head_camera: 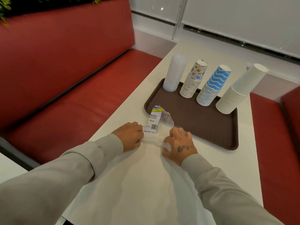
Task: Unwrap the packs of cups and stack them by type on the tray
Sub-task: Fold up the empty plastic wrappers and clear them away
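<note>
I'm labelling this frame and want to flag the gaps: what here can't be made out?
All in the head view:
- Wrapper: a fold cuts off the first letters of the label's words, and the print by the barcode is too small.
- Clear cups: the rims blur together, so no count.
- Left hand: fingertips hidden under its own knuckles.
- Tray: far rim hidden behind the paper cups.

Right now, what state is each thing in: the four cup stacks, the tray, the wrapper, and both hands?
Clear stack: unwrapped, upside down on tray.
Patterned stack: unwrapped, upside down on tray.
Blue stack: unwrapped, upside down on tray.
White stack: unwrapped, upside down on tray.
Tray: flat on table, stacks along far side.
Wrapper: empty, crumpled, label end over tray's edge.
Left hand: grips wrapper.
Right hand: grips wrapper.
</note>
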